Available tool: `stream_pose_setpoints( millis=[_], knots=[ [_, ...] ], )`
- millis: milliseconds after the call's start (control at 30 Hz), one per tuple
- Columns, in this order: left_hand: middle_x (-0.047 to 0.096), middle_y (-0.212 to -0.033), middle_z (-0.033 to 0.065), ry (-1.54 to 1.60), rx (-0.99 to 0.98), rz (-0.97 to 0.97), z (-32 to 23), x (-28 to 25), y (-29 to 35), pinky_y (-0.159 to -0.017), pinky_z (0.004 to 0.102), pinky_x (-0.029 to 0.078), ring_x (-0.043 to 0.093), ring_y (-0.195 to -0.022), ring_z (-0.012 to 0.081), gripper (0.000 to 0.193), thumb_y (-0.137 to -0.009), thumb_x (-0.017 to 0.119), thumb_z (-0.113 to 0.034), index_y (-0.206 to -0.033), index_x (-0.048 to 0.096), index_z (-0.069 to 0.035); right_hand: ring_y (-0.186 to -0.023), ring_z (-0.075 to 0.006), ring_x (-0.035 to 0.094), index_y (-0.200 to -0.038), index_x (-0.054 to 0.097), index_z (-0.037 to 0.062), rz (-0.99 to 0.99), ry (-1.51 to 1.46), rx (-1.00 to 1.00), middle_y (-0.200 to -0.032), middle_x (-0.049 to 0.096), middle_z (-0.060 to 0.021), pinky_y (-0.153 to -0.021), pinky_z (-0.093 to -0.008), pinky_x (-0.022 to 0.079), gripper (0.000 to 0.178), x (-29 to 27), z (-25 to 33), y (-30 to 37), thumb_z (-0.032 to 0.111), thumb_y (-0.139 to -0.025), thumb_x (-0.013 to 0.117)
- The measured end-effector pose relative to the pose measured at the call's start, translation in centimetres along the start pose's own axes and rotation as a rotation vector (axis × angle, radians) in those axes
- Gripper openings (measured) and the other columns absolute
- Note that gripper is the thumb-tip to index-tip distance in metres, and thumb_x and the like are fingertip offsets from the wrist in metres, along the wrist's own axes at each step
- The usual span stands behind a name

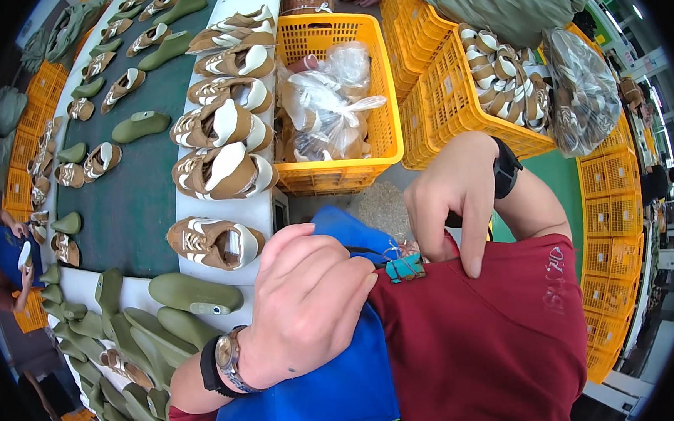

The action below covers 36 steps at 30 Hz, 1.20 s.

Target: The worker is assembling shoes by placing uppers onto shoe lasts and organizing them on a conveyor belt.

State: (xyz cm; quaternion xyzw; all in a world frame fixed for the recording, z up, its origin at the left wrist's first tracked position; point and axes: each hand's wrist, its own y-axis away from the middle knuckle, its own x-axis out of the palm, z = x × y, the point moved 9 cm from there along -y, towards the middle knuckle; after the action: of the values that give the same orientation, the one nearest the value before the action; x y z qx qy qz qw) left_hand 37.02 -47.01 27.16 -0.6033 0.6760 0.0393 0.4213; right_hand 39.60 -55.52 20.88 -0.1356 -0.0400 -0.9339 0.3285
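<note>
My left hand [304,297], with a watch on its wrist, is closed in front of my chest, fingers curled in. It lies over a blue apron [317,397], and its fingertips come close to a small teal clip-like piece [405,268] with thin wires or threads. What the fingers hold is hidden. The teal piece sits at the edge of the dark red shirt [483,325]. On its other side my right hand [459,191], with a black wristband, is bent down. Its index finger presses on the shirt; the other fingers are curled and partly hidden.
Brown-and-white sneakers [215,168] line a white table edge at left. Green shoe lasts [195,294] pile up nearer me. A yellow crate [389,122] holds bagged items ahead; another yellow crate [442,104] of shoes stands at right. A person [19,257] works at far left.
</note>
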Motion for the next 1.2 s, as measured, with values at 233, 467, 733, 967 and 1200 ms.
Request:
stream_pose_setpoints(
  millis=[233,467,733,967,1200],
  knots=[
    [0.056,-0.079,0.0059,0.022,-0.008,0.053,-0.4,0.1,-0.6,-0.092,0.0419,0.038,0.058,-0.082,0.0254,0.015,-0.070,0.067,-0.003,-0.082,0.060,-0.005,-0.044,-0.0211,0.048,-0.064,0.051,0.0021,-0.196,0.439,0.007,-0.051,0.047,-0.0057,-0.042,-0.0313,0.034,0.031,-0.7,4.8,0.6,0.021,-0.086,0.062],
    [0.058,-0.085,0.0114,0.534,-0.133,0.362,0.7,3.3,0.0,-0.087,0.0409,0.043,0.060,-0.081,0.0266,0.020,-0.077,0.066,-0.010,-0.089,0.052,-0.002,-0.059,-0.0269,0.054,-0.070,0.058,0.0041,-0.429,0.852,-0.043,-0.063,0.056,-0.0077,-0.051,-0.0351,0.042,0.019,-0.4,8.1,1.7,0.017,-0.084,0.060],
    [0.059,-0.073,0.0056,0.405,-0.181,0.316,0.2,2.7,-1.6,-0.072,0.0330,0.048,0.059,-0.065,0.0216,0.032,-0.062,0.076,-0.013,-0.088,0.057,-0.006,-0.051,-0.0217,0.047,-0.056,0.044,0.0071,-0.486,1.248,-0.132,-0.054,0.042,-0.0023,-0.044,-0.0331,0.039,0.028,2.6,10.6,1.2,0.016,-0.071,0.066],
    [0.057,-0.067,0.0027,-0.114,0.327,0.016,-4.7,0.2,-0.8,-0.072,0.0330,0.047,0.058,-0.063,0.0171,0.014,-0.060,0.065,-0.012,-0.067,0.053,-0.011,-0.050,-0.0109,0.041,-0.064,0.055,0.0070,-0.526,1.455,-0.226,-0.058,0.039,0.0035,-0.045,-0.0244,0.031,0.011,4.5,11.4,0.8,0.013,-0.069,0.063],
    [0.056,-0.064,0.0036,-0.279,0.440,-0.038,-6.2,-0.2,0.0,-0.072,0.0326,0.047,0.057,-0.062,0.0172,0.007,-0.057,0.054,-0.009,-0.062,0.049,-0.011,-0.048,-0.0096,0.037,-0.057,0.048,0.0091,-0.493,1.467,-0.326,-0.057,0.035,0.0037,-0.043,-0.0243,0.025,0.015,5.1,11.7,0.4,0.010,-0.069,0.057]
  ],
)
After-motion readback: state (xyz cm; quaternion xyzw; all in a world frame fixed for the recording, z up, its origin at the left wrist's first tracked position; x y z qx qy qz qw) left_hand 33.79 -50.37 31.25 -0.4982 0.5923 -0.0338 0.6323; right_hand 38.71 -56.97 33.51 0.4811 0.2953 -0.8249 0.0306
